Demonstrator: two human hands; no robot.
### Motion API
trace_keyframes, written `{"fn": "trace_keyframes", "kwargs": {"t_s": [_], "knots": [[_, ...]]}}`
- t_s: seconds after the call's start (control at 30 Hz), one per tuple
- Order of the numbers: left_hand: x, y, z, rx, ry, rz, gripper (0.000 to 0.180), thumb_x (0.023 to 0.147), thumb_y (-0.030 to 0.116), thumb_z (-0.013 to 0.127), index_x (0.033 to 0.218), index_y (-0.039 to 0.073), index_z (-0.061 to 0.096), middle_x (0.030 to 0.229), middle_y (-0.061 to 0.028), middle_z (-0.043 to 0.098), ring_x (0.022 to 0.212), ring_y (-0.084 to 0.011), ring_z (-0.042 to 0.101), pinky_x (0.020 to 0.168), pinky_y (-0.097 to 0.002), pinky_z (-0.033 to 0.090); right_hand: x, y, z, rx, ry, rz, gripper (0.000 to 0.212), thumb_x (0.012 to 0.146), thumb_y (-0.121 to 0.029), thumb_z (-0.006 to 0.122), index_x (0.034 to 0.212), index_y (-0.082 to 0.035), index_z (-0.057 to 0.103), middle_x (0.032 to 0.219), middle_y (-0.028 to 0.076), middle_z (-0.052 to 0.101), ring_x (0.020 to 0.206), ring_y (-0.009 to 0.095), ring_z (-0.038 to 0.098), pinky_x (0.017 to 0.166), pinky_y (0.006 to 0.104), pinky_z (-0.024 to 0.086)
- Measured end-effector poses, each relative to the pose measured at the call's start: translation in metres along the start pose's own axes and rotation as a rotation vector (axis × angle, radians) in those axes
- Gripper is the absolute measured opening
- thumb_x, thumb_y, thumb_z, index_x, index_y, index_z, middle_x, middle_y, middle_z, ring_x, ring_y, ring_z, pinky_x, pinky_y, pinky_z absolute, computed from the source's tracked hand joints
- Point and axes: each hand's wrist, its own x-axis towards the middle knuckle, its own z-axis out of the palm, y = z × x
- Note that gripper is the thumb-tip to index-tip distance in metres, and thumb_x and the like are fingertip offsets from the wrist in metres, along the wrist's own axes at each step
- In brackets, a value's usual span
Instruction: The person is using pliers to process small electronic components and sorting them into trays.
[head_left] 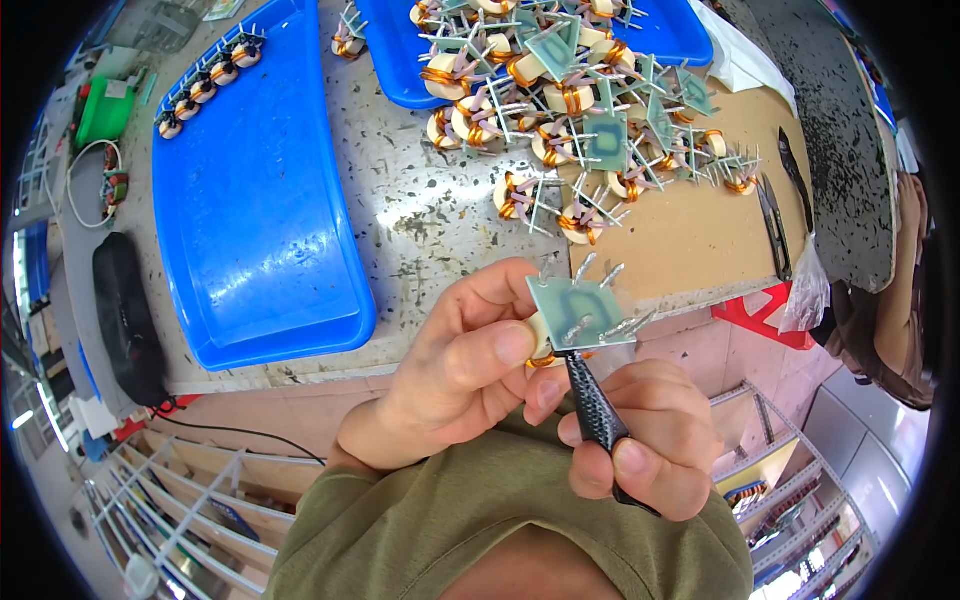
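Grasping wire-wound ring (543, 346) with green plate (583, 312) in left fingers (490, 353); holding black tool (596, 412) at plate's near edge in right fingers (636, 460).

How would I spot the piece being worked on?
Find the big blue tray on the left, then look down and right to the left hand. It pinches a flat green board with a cream ring beneath. Unlike those heaped on the table, this is held up, a black tool at its edge.

A green bin (93, 116) sits at far left, beyond a black case (130, 318), while a clear plastic bag (806, 290) appears at right and shelves (265, 480) fill the near left, as I watch remotely.
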Motion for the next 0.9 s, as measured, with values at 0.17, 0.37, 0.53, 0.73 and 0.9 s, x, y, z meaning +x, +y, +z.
{"fn": "trace_keyframes", "kwargs": {"t_s": [0.17,0.37,0.53,0.73,0.9], "knots": [[0.0004,0.0033,0.0015,-0.044,-0.053,-0.025,0.023,0.079,0.019,0.055,0.091,0.004,0.044,0.079,-0.0066,0.051,0.061,-0.0125,0.051,0.05,-0.0224,0.042,-0.0003,-0.0009,-0.0028,-0.015,-0.009,0.014,0.034,0.058,-0.004,0.073,0.084,-0.004,0.051,0.064,0.005,0.058,0.05,0.015,0.05,0.043,0.0243,0.041],[-0.0015,0.0036,0.0043,0.013,0.002,0.002,0.023,0.079,0.02,0.056,0.09,0.004,0.044,0.079,-0.007,0.051,0.061,-0.0128,0.051,0.05,-0.0221,0.041,0.0006,-0.0012,-0.0021,-0.054,-0.03,0.003,0.034,0.059,-0.004,0.073,0.085,-0.004,0.05,0.064,0.005,0.057,0.05,0.015,0.05,0.043,0.0245,0.042],[-0.0013,0.0046,0.0038,-0.017,-0.003,0.0,0.024,0.078,0.021,0.057,0.089,0.004,0.044,0.078,-0.0077,0.051,0.061,-0.0133,0.051,0.049,-0.0222,0.041,-0.0015,0.0018,-0.0073,-0.044,-0.051,-0.03,0.035,0.059,-0.004,0.073,0.085,-0.004,0.05,0.062,0.005,0.056,0.049,0.015,0.049,0.043,0.0245,0.041],[-0.0001,0.004,0.0034,-0.011,-0.048,-0.018,0.023,0.078,0.019,0.057,0.09,0.003,0.044,0.079,-0.0079,0.051,0.06,-0.0138,0.051,0.049,-0.0224,0.041,0.0004,0.0012,-0.0056,-0.034,-0.029,-0.022,0.034,0.059,-0.004,0.073,0.084,-0.004,0.049,0.062,0.006,0.055,0.048,0.016,0.048,0.043,0.0247,0.042],[0.0002,0.0048,0.0034,-0.032,-0.052,-0.026,0.022,0.078,0.018,0.056,0.089,0.004,0.044,0.079,-0.0081,0.051,0.061,-0.0138,0.051,0.048,-0.022,0.041,-0.002,0.0025,-0.008,-0.038,-0.014,-0.038,0.034,0.06,-0.004,0.072,0.084,-0.004,0.049,0.062,0.006,0.055,0.047,0.016,0.048,0.042,0.0251,0.042]]}}
